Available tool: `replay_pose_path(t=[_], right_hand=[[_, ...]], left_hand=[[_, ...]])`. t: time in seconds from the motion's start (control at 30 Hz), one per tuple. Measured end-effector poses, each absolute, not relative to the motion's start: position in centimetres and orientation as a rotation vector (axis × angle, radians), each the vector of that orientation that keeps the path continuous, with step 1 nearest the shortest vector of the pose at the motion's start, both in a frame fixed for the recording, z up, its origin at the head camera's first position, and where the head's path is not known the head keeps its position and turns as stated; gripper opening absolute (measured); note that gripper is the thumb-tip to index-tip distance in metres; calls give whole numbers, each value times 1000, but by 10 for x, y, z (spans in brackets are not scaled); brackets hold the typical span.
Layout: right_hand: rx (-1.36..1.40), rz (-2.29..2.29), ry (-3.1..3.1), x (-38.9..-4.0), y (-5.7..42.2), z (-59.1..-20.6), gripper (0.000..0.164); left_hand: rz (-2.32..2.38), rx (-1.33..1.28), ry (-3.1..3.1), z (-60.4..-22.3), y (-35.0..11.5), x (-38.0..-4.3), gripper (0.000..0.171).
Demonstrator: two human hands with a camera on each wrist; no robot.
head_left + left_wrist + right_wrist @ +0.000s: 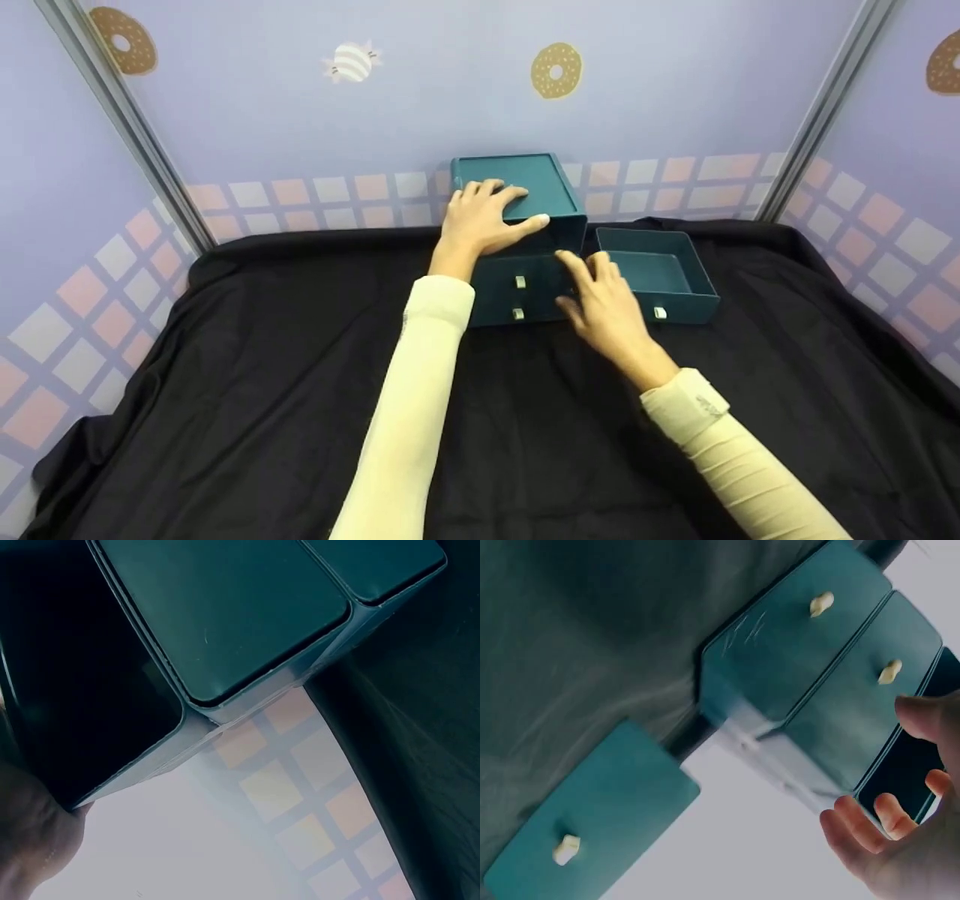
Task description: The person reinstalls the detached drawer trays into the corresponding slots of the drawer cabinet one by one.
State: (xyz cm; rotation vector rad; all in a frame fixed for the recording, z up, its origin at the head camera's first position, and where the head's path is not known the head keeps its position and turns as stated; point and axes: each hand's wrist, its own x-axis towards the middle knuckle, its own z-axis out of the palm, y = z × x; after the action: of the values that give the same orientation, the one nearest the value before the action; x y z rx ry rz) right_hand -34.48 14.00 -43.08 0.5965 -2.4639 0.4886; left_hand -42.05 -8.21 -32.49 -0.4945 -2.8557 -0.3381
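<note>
A teal drawer cabinet (544, 180) stands against the back wall, its top slot dark and without a drawer. Two drawers below are closed, each with a small pale knob (520, 282). My left hand (484, 217) rests on the cabinet's top, fingers spread and thumb near the front edge. In front of the cabinet's right side is my right hand (607, 304), fingers loosely bent and holding nothing. The right wrist view shows its fingertips (847, 810) close to the open slot. Right of the cabinet sits the removed drawer (694, 306), upright, with nothing visible inside.
Black cloth (300, 360) covers the table and bunches up along its edges. A lilac wall (450, 97) with donut and tile prints rises behind, and patterned panels flank both sides. Metal posts (825, 105) mark the corners.
</note>
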Motion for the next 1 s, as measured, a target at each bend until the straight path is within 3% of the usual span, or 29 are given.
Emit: replay_pose_path(t=[0.43, 0.87, 1.0], right_hand=[[477, 397, -2625, -359, 186, -422, 81], [393, 383, -2754, -371, 230, -431, 79], [346, 403, -2814, -380, 249, -444, 68]], left_hand=[[-344, -510, -2874, -332, -76, -422, 81], [-361, -504, -2864, -326, -80, -423, 80], [-359, -506, -2872, -325, -82, -422, 80]])
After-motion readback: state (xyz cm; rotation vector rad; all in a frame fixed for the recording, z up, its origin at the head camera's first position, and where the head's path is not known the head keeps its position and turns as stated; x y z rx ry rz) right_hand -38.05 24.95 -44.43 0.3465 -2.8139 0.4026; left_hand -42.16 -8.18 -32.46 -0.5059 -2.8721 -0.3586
